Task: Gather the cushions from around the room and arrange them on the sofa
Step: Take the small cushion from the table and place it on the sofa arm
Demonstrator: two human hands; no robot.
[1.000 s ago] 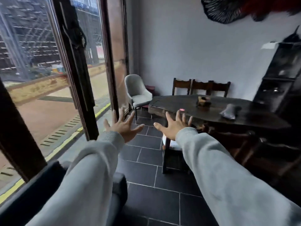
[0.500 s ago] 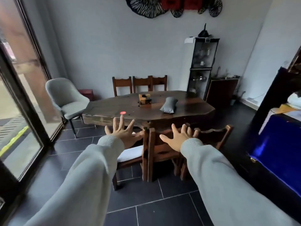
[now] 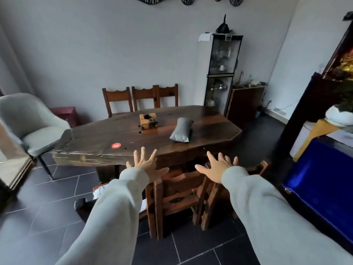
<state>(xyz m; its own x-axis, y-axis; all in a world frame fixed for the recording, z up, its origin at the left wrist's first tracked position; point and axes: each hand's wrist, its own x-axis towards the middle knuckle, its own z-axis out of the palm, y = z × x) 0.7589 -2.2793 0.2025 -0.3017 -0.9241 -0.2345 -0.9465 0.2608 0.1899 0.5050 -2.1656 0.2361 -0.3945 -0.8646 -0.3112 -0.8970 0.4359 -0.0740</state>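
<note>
Holding both arms out in pale grey sleeves: left hand and right hand spread wide, carrying nothing. Hovering over brown wooden chair at near edge of dark slab-wood table. Small grey stuffed cushion lying toward tabletop's right end. Judging it light, soft, squashy; pinching its middle.

A round red sticker lies on the dark wooden table. It bears one white digit, either 6 or 9. Nothing else is legible.
</note>
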